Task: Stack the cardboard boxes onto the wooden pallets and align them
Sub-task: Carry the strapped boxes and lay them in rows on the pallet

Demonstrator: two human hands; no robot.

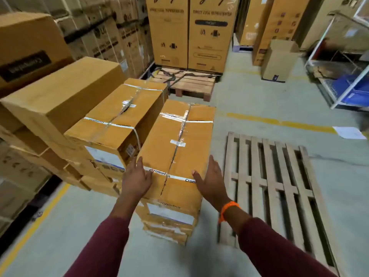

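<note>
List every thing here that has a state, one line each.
left hand, open, fingers flat on the top box's left edge.
right hand, open, at its right edge.
top box, taped shut, lying on its stack.
near pallet, bare, flat on the floor.
far pallet, straps lying across it.

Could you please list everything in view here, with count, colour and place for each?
Taped box: one, tan, top of the middle stack, centre.
Neighbouring taped box: one, tan, just left, higher.
Plain box: one, brown, farther left, higher.
Stacked cartons: many, brown, along the left.
Near pallet: one, grey-brown, floor right of the middle stack.
Far pallet: one, reddish, behind, dark straps on it.
Refrigerator cartons: two, tan, upright behind the far pallet.
Small carton: one, tan, upright, far right floor.
Rack: one, white, right edge, holding blue bins.
Paper sheet: one, white, floor at right.
Left hand: one, fingers straight, resting on the taped box.
Right hand: one, fingers straight, at its right edge; orange wristband.
</note>
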